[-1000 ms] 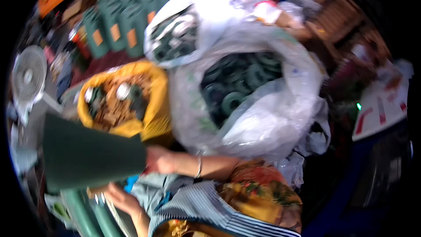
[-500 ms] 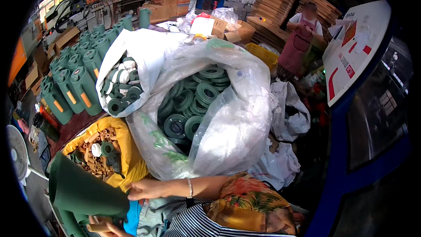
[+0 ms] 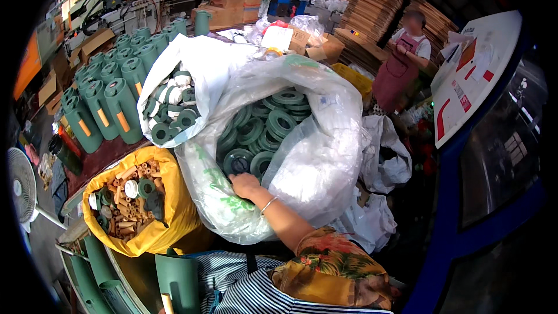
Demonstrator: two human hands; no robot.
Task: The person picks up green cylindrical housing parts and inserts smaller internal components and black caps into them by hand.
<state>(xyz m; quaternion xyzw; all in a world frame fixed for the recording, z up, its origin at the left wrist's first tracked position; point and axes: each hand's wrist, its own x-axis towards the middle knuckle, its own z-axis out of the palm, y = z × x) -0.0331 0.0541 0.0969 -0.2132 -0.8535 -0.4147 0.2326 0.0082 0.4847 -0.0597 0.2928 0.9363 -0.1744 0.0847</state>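
My right hand (image 3: 246,185), a bracelet at its wrist, reaches over the near edge of a large clear plastic bag (image 3: 325,157). Its fingers are partly extended beside a dark green round lid (image 3: 238,162), and the tips are partly hidden. Inside that bag lie several green ring-shaped lids (image 3: 281,122). Low in the view, against my striped apron (image 3: 250,291), stands a green jug (image 3: 177,276) with a tan grip (image 3: 167,302) on its handle. My left hand does not show.
At left, a yellow sack (image 3: 189,221) holds tan tubes. Behind it stand rows of green jugs (image 3: 96,110). A white bag (image 3: 200,58) contains green and white caps. More green jugs (image 3: 99,261) lie at lower left. A person (image 3: 402,64) in an apron stands far right, near a white panel (image 3: 474,75).
The jug has come down and right, toward my lap. My right hand has left it and moved up to the bag of lids. My left hand has gone out of view.
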